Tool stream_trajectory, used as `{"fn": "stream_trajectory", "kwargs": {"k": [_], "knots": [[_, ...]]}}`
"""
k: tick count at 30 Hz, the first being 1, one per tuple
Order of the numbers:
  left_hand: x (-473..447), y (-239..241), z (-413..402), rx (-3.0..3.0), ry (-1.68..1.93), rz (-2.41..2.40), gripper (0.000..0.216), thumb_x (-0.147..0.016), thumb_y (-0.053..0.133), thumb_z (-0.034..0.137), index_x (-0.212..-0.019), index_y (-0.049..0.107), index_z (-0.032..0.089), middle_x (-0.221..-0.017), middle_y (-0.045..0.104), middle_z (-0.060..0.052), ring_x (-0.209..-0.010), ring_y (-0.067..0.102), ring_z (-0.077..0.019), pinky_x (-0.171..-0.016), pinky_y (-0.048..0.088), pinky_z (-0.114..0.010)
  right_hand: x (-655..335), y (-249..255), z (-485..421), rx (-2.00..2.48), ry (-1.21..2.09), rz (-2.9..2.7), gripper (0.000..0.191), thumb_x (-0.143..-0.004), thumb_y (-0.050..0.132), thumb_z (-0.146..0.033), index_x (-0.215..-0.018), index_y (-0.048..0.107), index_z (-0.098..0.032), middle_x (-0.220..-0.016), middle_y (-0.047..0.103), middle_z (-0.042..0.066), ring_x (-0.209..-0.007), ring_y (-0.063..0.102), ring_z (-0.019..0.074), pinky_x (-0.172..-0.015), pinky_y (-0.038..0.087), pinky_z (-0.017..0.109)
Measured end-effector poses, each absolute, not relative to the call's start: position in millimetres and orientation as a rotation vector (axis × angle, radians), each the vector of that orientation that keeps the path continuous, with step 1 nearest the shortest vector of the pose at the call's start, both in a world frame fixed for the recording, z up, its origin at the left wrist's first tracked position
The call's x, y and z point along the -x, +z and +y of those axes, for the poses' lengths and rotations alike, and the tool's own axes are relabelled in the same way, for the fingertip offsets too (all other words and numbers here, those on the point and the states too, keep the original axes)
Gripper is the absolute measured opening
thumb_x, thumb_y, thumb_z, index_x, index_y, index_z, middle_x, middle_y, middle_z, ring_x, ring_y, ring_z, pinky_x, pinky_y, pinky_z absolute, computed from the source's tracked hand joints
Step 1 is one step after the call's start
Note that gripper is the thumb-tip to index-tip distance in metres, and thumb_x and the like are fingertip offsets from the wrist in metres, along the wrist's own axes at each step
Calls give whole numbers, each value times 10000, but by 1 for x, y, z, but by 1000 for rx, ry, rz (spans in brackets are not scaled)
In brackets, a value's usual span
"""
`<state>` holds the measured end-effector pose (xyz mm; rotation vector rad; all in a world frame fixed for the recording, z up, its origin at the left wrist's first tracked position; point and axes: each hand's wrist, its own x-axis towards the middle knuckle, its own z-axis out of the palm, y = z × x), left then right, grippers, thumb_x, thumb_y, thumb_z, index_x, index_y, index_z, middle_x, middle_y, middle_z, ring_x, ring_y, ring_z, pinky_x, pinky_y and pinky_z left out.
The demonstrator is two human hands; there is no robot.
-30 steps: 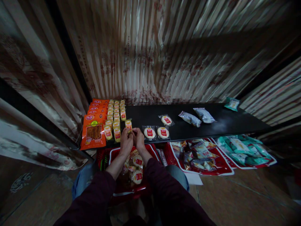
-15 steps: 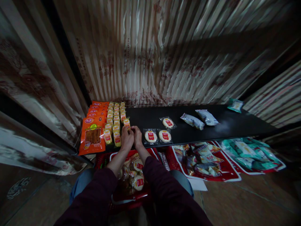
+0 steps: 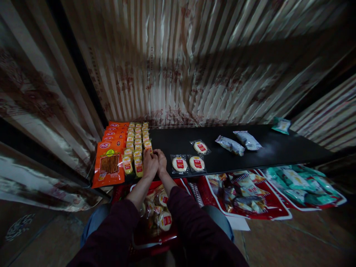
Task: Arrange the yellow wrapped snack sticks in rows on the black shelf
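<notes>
Both my hands rest together on the front left of a black shelf (image 3: 250,150). My left hand (image 3: 150,165) is curled beside rows of small yellow snack packets (image 3: 136,142), its fingertips at the nearest packet of the third row (image 3: 148,145). My right hand (image 3: 161,161) presses against the left one with fingers bent; what they pinch is hidden. Two round cakes in clear wrappers (image 3: 188,163) lie just right of my hands, a third (image 3: 200,147) lies behind them.
Orange snack bags (image 3: 109,163) overlap at the shelf's left end. Two silver packets (image 3: 238,142) and a green packet (image 3: 280,125) lie further right. A red basket of wrapped cakes (image 3: 158,217) sits on my lap. Red and green bags (image 3: 278,189) lie below. Striped curtains hang behind.
My hands have slid a little farther onto the shelf toward the yellow packet rows, and the loose yellow packet now sits in line with them. The view has shifted slightly.
</notes>
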<state>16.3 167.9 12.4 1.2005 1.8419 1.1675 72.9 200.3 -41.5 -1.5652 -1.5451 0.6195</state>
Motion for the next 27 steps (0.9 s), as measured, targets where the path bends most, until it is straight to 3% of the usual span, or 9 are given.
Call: {"fn": "stream_trajectory", "kwargs": {"k": [9,17,22,27], "knots": [[-13,11,176,-1166,1170,1838,336,-784,454,163,-1106,547,181,-1343,482,-116,-1330,361,-211,-1113,232,-343,-70,-38,205,1669,567,-1637,145,-835,493,-211,-904,619,-227,-926,641,26,-885,558,181,-787,417,274],[-12,14,175,-1148,1221,1732,196,-718,510,124,-867,619,189,-1137,593,-107,-1340,329,-259,-1107,238,-372,-66,-45,209,1667,507,-1684,167,-846,473,-171,-888,619,-240,-929,649,40,-896,543,178,-827,387,270],[-13,16,174,-1130,1240,1731,229,-724,498,127,-901,640,155,-1219,556,-136,-1352,306,-287,-1114,222,-379,-68,-46,212,1680,523,-1728,202,-844,443,-153,-922,617,-218,-970,648,64,-938,547,191,-855,384,285],[-14,15,170,-1170,1303,1660,253,-713,511,161,-917,659,183,-1121,623,-109,-1321,349,-295,-1095,253,-406,-69,-46,212,1660,538,-1728,239,-820,439,-135,-960,615,-216,-998,639,64,-953,542,194,-850,395,285]]}}
